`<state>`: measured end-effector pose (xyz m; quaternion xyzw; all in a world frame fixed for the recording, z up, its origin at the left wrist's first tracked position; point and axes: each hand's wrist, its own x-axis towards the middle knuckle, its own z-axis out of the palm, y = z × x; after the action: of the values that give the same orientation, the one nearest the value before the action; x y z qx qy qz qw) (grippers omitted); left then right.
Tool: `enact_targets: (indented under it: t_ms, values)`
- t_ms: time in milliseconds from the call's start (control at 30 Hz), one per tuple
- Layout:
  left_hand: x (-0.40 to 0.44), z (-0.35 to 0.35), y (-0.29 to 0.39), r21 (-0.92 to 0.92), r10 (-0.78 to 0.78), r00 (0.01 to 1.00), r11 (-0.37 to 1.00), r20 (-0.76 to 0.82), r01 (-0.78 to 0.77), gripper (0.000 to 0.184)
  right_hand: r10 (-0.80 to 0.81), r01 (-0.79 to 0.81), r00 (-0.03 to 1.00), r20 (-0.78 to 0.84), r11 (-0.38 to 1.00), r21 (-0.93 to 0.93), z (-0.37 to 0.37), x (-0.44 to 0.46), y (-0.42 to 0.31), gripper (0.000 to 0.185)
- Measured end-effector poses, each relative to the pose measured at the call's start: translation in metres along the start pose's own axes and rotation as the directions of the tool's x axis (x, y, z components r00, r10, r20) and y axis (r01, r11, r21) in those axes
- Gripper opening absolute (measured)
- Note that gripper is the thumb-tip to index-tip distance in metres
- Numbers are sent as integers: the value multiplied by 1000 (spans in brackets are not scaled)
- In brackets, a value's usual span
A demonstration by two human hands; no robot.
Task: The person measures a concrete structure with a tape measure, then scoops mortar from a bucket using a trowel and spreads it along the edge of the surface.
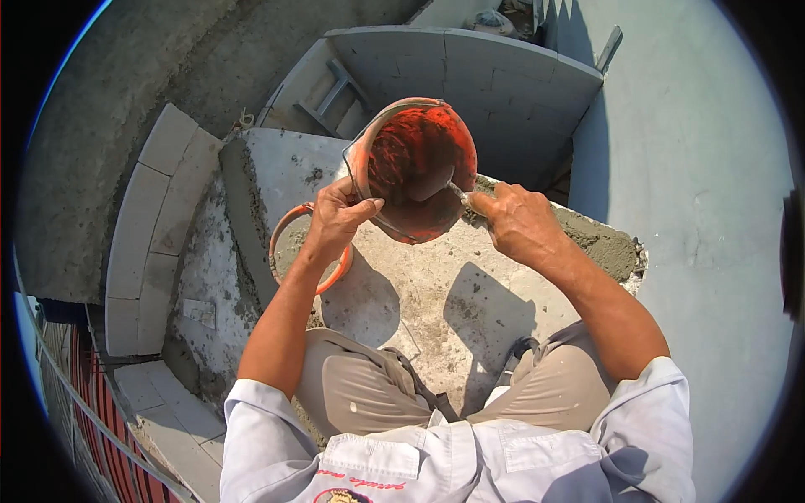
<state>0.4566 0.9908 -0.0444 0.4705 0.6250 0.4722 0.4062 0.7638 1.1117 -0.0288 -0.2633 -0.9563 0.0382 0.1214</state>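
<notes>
An orange bucket is tilted so that its mouth faces me, its inner wall smeared with dark residue. My left hand is closed on the near left part of its rim, thumb on top, with the wire handle hanging beside it. In my right hand is a trowel, held by its handle, its blade reaching inside the bucket. Behind my left forearm, a second orange bucket stands on the concrete slab, partly hidden, with grey material inside.
Wet mortar strips run along the slab's left edge, and more mortar lies at the right. A curved low block wall borders the left. Another block wall stands ahead, and a tall plastered wall rises at right.
</notes>
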Motion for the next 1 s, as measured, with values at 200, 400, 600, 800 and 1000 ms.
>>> enact_targets:
  t_ms: [200,400,600,800,1000]
  values:
    - [4,16,-6,60,104,994,993,-41,-102,10,122,-120,993,12,990,-79,-12,26,-6,17]
    - [-5,20,-7,28,125,992,992,-16,-124,8,133,-333,903,409,817,470,-14,30,27,29]
    - [-6,13,-2,-82,20,998,997,55,-16,12,25,-684,722,691,174,709,28,13,47,37]
    - [6,2,-4,-194,33,990,979,-139,-59,14,-53,-663,737,674,-254,705,49,20,44,35]
    - [16,-56,-34,-212,43,881,964,-471,-160,12,78,-591,759,647,-334,734,36,37,57,35]
